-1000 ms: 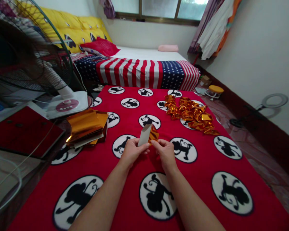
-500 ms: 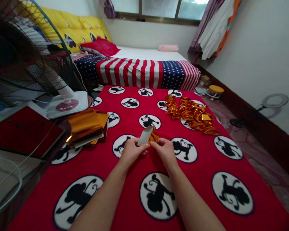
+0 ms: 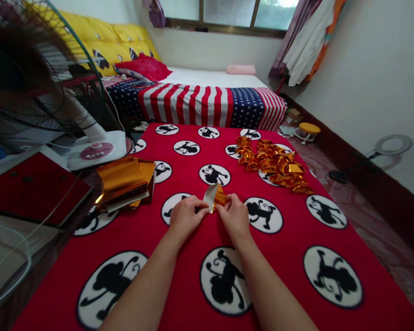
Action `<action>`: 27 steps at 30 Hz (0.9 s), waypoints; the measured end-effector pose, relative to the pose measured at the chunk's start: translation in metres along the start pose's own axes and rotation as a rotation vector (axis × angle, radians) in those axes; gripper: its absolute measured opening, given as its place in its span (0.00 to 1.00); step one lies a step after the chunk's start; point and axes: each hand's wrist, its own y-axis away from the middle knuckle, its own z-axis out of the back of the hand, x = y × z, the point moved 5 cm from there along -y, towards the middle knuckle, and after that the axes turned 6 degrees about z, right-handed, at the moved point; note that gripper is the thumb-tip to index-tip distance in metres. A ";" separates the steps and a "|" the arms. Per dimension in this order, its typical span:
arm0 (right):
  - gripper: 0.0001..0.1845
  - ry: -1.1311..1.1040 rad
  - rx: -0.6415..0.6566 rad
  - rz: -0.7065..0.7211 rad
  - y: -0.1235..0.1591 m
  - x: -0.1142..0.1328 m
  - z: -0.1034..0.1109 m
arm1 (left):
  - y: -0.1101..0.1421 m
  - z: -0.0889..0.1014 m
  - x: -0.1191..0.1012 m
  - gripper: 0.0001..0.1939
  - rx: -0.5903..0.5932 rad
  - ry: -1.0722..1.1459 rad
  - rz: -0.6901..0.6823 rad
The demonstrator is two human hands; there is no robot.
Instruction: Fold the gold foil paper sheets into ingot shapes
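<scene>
A partly folded sheet of gold foil paper (image 3: 221, 196), white on its inner side, is held between my two hands just above the red cloth (image 3: 193, 294). My left hand (image 3: 189, 215) pinches its lower left corner with thumb and fingers. On the right edge, the thumb and fingers of my right hand (image 3: 235, 215) are closed on the gold side. A stack of flat gold foil sheets (image 3: 122, 179) lies to the left of my hands. Several folded gold foil pieces (image 3: 272, 161) are laid in rows at the far right.
An electric fan (image 3: 94, 142) stands at the left beside a dark red box (image 3: 37, 184). Beyond the cloth is a bed with a striped and starred cover (image 3: 193, 103). A yellow stool (image 3: 309, 128) and a ring light (image 3: 393, 143) are on the right.
My left hand has shifted its grip lower on the sheet's left side. The white flap has narrowed and turned toward the right. The stack and folded pieces have not moved.
</scene>
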 end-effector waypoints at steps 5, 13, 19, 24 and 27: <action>0.20 0.124 -0.127 0.051 0.008 0.007 0.008 | 0.003 0.000 -0.006 0.07 0.011 -0.065 -0.014; 0.07 0.145 0.020 0.200 0.009 0.010 0.001 | 0.004 -0.002 -0.009 0.08 0.008 -0.125 -0.024; 0.03 0.157 0.072 0.158 0.003 0.008 0.000 | 0.005 -0.003 -0.011 0.08 0.005 -0.139 -0.045; 0.02 0.212 0.083 0.137 0.002 0.009 0.000 | 0.005 -0.003 -0.012 0.08 0.001 -0.129 -0.030; 0.03 0.235 0.062 0.115 0.002 0.010 0.000 | 0.006 -0.004 -0.012 0.09 -0.003 -0.131 -0.013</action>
